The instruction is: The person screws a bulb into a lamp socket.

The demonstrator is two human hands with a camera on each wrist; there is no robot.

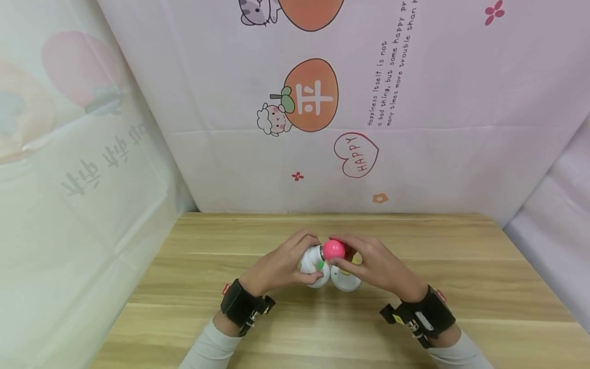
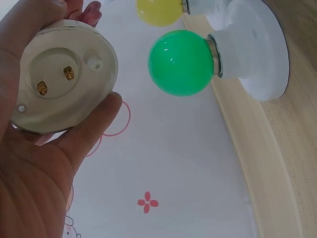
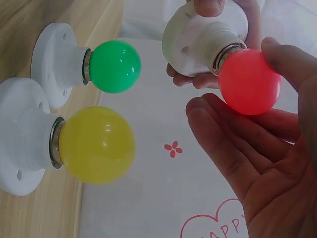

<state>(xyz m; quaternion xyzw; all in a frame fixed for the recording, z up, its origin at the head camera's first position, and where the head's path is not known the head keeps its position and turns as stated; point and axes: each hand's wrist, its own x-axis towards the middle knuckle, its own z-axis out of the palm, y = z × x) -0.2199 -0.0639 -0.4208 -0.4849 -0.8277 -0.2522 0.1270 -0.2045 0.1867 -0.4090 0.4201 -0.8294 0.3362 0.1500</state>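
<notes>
My left hand (image 1: pixel 281 264) grips a white round lamp socket (image 3: pixel 198 42) by its base, raised off the table and tilted sideways. Its underside, with two brass contacts, faces the left wrist camera. A pink light bulb (image 1: pixel 334 249), redder in the right wrist view, sits in the socket's mouth, a strip of its metal collar showing. My right hand (image 1: pixel 375 264) holds this bulb between thumb and fingers. Below the hands stand two more white sockets, one bearing a green bulb (image 3: pixel 115 67), the other a yellow bulb (image 3: pixel 96 145).
The green bulb's socket (image 3: pixel 49 64) and the yellow bulb's socket (image 3: pixel 20 136) stand side by side on the wooden table (image 1: pixel 322 333). A white printed cloth (image 1: pixel 415 169) hangs behind the table's far edge, with more cloth at both sides. Each wrist wears a black camera strap.
</notes>
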